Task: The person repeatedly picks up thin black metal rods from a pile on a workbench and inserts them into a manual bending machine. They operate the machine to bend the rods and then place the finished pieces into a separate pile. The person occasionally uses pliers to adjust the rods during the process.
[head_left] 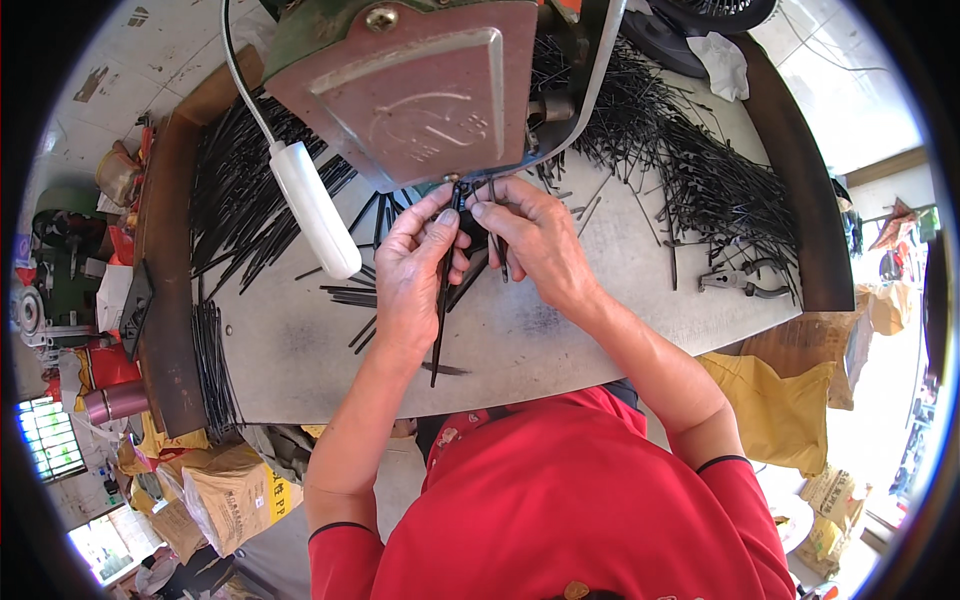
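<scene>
Just under the front of a green and maroon machine (400, 85), both hands work close together. My left hand (408, 285) is closed around a long, thin, tapered black rod (439, 330), which points down toward me. Thumb and fingers of my right hand (540, 240) pinch a slim black strip (502, 262) beside the rod's upper end. The upper ends of both pieces lie near the machine's lower edge, where my fingers partly hide them. Several short black rods (352, 296) lie on the metal tabletop (300, 370) left of my left hand.
Black rods (250, 190) pile up at left, and thin black pieces (710, 190) heap at right. A white tube lamp (315, 210) hangs left of the machine. Pliers (745, 280) lie near the right edge. Dark raised boards (165, 290) border the table; a fan (690, 35) stands behind.
</scene>
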`<act>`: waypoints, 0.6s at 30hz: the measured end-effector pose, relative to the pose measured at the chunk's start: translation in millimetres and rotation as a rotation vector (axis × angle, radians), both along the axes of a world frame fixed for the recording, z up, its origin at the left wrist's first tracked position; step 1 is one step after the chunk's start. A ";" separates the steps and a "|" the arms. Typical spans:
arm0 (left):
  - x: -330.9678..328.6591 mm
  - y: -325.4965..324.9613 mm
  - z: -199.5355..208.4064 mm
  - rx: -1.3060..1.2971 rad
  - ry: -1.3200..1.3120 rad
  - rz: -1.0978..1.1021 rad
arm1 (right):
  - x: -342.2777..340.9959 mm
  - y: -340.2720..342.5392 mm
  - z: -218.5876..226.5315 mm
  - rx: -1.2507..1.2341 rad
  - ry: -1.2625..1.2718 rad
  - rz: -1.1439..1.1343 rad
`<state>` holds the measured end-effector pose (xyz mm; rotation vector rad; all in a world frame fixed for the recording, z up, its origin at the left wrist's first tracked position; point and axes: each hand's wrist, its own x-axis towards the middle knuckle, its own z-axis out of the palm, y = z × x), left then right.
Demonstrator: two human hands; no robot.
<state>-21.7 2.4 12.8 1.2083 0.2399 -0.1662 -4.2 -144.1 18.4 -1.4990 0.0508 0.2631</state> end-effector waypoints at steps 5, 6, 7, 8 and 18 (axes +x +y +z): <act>-0.8 -0.4 1.3 -0.050 0.028 -0.016 | -1.7 4.0 0.9 -0.101 -0.058 -0.027; -0.3 1.4 2.9 -0.045 0.042 -0.034 | -1.5 4.5 0.6 -0.126 -0.081 -0.031; 2.7 5.9 2.8 -0.061 0.072 -0.065 | 0.7 3.0 0.2 -0.151 -0.084 -0.003; 7.8 12.7 2.7 -0.077 0.102 -0.096 | 4.7 -0.5 -0.2 -0.177 -0.087 0.026; 12.2 20.7 10.7 0.092 0.117 -0.162 | 13.6 -6.9 -6.5 0.136 0.164 0.139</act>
